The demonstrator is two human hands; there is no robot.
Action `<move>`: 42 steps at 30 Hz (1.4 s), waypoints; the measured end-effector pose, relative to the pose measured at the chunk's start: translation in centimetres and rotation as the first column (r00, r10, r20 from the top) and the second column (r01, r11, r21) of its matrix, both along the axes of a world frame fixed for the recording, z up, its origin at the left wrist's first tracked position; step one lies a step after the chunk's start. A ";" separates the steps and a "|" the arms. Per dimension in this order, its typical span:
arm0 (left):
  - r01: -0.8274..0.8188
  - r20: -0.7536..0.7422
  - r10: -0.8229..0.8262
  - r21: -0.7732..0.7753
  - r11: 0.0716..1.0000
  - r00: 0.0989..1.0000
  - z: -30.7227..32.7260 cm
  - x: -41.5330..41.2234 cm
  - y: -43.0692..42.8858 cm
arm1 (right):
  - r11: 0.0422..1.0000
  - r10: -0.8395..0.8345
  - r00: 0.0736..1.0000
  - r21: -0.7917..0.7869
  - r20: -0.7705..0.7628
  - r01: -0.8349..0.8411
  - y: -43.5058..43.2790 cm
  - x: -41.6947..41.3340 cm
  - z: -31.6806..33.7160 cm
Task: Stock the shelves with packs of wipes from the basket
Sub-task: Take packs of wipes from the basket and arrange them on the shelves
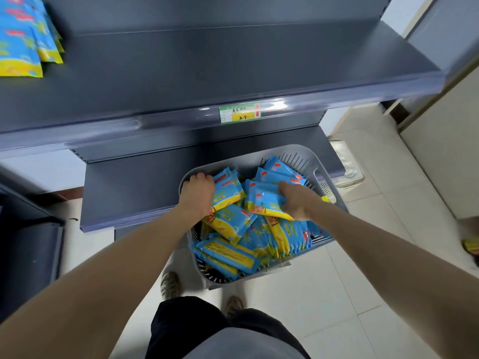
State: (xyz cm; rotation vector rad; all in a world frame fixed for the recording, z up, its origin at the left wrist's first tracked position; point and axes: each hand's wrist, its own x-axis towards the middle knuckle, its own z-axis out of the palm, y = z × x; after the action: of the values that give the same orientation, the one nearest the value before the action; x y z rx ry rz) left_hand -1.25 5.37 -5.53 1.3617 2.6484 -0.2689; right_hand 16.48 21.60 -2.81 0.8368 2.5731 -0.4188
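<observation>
Packs (233, 224) heaped in basket (285, 149), below shelf (207, 60). Pack (263, 200) gripped by right hand (295, 203). Left hand (198, 193) curled at rim: pack or rim, cannot be told. Risk: slick film, pack slipped or neighbours dragged out on lift.

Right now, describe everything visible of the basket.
The basket is grey and plastic-looking, rectangular with rounded corners, slotted walls and a handle cut-out in its right side. It sits low before the bottom shelf, open side up, heaped with blue-and-yellow packs of wipes. The left hand lies at its far left corner, fingers curled by the rim. The right hand grips one pack inside it. What the basket rests on is unclear.
</observation>
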 end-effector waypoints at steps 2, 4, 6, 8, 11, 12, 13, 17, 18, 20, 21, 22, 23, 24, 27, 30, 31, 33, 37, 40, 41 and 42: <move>0.032 0.022 -0.032 0.007 0.999 0.999 0.6 -0.1 0.1 | 1.000 -0.024 0.996 -0.021 -0.082 0.022 0.5 -0.3 1.8; 0.050 0.066 -0.056 0.086 0.995 0.996 1.8 -0.3 0.2 | 0.999 -0.034 0.987 -0.012 -0.157 0.033 1.1 -0.8 3.9; 0.014 0.169 -0.048 0.194 0.981 0.984 3.5 -0.7 0.1 | 1.000 -0.023 0.974 0.005 -0.226 0.025 1.6 -1.5 6.3; -0.049 0.277 -0.032 0.281 0.959 0.960 5.5 -1.4 -0.3 | 0.999 -0.015 0.952 0.037 -0.304 0.027 1.9 -2.4 8.7; -0.140 0.359 -0.006 0.380 0.914 0.933 9.3 -3.1 -1.2 | 0.991 0.034 0.909 0.129 -0.416 0.022 2.0 -4.7 12.2; -0.151 0.355 -0.006 0.412 0.899 0.935 10.7 -3.8 -1.5 | 0.988 0.055 0.890 0.155 -0.453 0.018 1.9 -5.7 13.3; -0.157 0.345 -0.007 0.444 0.882 0.939 12.1 -4.5 -1.8 | 0.985 0.071 0.869 0.170 -0.490 0.016 1.6 -6.9 14.3; -0.239 0.334 0.052 0.548 0.802 0.941 16.6 -7.6 -4.3 | 0.983 0.119 0.806 0.183 -0.580 -0.014 -0.3 -12.6 17.5; -0.269 0.338 0.078 0.567 0.778 0.938 17.4 -8.4 -5.2 | 0.983 0.136 0.795 0.179 -0.591 -0.035 -0.9 -14.1 18.2; -0.318 0.348 0.118 0.603 0.732 0.930 18.6 -10.3 -7.1 | 0.978 0.190 0.770 0.188 -0.608 -0.093 -2.3 -17.5 19.3; -0.341 0.352 0.140 0.616 0.710 0.926 19.1 -11.3 -8.2 | 0.971 0.229 0.758 0.203 -0.611 -0.130 -3.1 -19.4 19.8; -0.361 0.353 0.162 0.627 0.690 0.922 19.5 -12.4 -9.2 | 0.962 0.267 0.747 0.217 -0.609 -0.167 -3.9 -21.2 20.2; -0.378 0.353 0.182 0.638 0.671 0.918 19.8 -13.5 -10.3 | 0.953 0.301 0.734 0.228 -0.609 -0.201 -4.8 -23.0 20.6; -0.397 0.355 0.203 0.646 0.652 0.912 20.2 -15.0 -11.5 | 0.944 0.330 0.720 0.236 -0.611 -0.233 -5.8 -25.2 21.0; -0.440 0.376 0.239 0.657 0.613 0.895 21.1 -18.3 -14.2 | 0.920 0.392 0.693 0.259 -0.606 -0.294 -8.0 -30.2 21.3; -0.481 0.361 0.318 0.650 0.588 0.877 21.3 -22.1 -17.3 | 0.895 0.445 0.682 0.259 -0.580 -0.363 -10.9 -35.9 21.0; -0.490 0.350 0.343 0.642 0.590 0.872 21.3 -23.3 -18.2 | 0.889 0.456 0.684 0.252 -0.570 -0.383 -11.9 -37.7 20.8; -0.509 0.348 0.372 0.624 0.594 0.861 21.1 -25.4 -19.8 | 0.879 0.473 0.692 0.233 -0.545 -0.417 -13.6 -41.1 20.1; -0.535 0.376 0.380 0.614 0.580 0.845 20.3 -29.3 -22.4 | 0.855 0.512 0.710 0.208 -0.484 -0.475 -16.3 -46.7 17.8; -0.569 0.428 0.375 0.596 0.566 0.822 19.5 -31.9 -23.6 | 0.847 0.524 0.722 0.189 -0.451 -0.497 -17.3 -49.8 16.3; -0.583 0.450 0.372 0.592 0.555 0.812 19.2 -32.7 -23.8 | 0.850 0.519 0.726 0.184 -0.451 -0.493 -17.4 -50.6 16.0; -0.598 0.475 0.365 0.591 0.541 0.800 18.9 -33.4 -23.9 | 0.855 0.511 0.729 0.185 -0.456 -0.484 -17.5 -51.3 15.8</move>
State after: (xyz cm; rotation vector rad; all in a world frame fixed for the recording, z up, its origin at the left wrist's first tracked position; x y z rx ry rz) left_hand -34.66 -18.57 13.39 0.5799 2.7914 1.0855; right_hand -34.86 4.14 12.97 -0.0020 3.1403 -0.4339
